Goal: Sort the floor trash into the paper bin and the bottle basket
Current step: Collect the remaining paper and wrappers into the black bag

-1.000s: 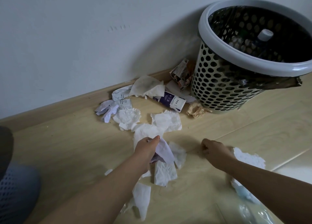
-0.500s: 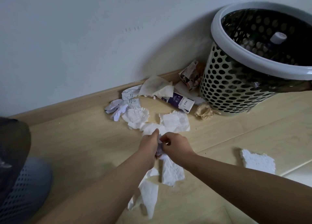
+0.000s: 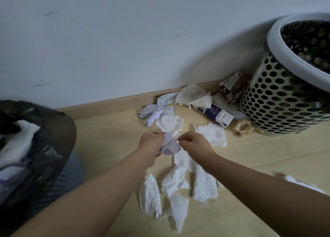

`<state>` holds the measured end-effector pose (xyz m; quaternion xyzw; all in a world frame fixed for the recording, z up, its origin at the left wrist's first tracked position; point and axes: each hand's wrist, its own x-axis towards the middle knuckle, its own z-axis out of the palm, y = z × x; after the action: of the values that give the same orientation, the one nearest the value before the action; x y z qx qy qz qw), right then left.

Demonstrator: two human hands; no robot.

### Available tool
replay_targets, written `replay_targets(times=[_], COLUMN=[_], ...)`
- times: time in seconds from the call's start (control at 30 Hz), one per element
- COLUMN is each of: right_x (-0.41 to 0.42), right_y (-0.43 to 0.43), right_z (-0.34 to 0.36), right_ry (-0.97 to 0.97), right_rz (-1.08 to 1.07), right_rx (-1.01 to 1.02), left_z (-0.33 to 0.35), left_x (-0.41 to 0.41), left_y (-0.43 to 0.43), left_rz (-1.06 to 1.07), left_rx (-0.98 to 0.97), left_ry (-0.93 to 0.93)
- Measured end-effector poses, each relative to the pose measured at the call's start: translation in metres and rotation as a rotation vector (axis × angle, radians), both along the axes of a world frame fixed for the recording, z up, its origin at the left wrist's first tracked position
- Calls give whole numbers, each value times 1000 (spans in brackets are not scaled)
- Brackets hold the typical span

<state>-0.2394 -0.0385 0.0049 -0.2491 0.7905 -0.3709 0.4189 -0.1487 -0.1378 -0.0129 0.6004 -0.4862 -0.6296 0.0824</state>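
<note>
One lilac paper lifted, left hand fingers gripping it, right hand fingers pinching its edge

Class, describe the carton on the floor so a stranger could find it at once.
Start at the holed basket against the wall on the right. Just left of its base, a small carton lies on its side on the floor. It alone is dark purple with a white end.

White wall, scuffed; wooden skirting; light wood floor.
</note>
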Motion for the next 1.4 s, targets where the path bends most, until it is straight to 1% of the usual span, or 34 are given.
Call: replay_targets(times=[0.17,0.27,0.37,0.4,0.5,0.57,0.63,0.73,0.83,0.93,1.0,1.03,1.07,1.13,1.23,1.33,1.4], right_x=[27,42,47,48,49,47,40,29,25,25,25,25,24,23,21,23,27], right_y=[-47,-74,-94,-99,-101,-102,-104,-118,-135,-151,-154,-155,-155,-152,-146,-144,-140], right_z=[26,39,36,33,20,13,6,-8,-18,-34,-44,-51,-56,-67,-77,-77,-73], right_ry=[-155,-139,-30,8,154,281,358,500,626,736,800,816,834,865,823,653,606], right_rz=[-38,-2,-5,-5,62,138,160,187,249,416,516,531,532,522,468,337,326], right_rx=[-140,-190,-139,-105,13,95,137,203,224,296,378,406,417,377,257,201,174], left_z=[32,48,49,48,37,22,6,-20,-44,-66,-74,-77,-78,-78,-79,-84,-83], left_x=[17,32,48,53,64,70,70,69,73,80,85,85,84,80,73,71,71], left_y=[-30,-53,-77,-81,-84,-80,-75,-75,-74,-75,-79,-84,-89,-96,-102,-102,-102], left_rz=[132,250,307,321,398,445,451,400,374,384,491,528,554,614,598,569,564], left_rx=[-80,-103,-69,-39,6,54,80,91,76,83,164,224,275,332,325,333,331], left_ry=[83,86,-5,-6,103,114,108,42,2,-114,-6,42,67,74,59,117,145])
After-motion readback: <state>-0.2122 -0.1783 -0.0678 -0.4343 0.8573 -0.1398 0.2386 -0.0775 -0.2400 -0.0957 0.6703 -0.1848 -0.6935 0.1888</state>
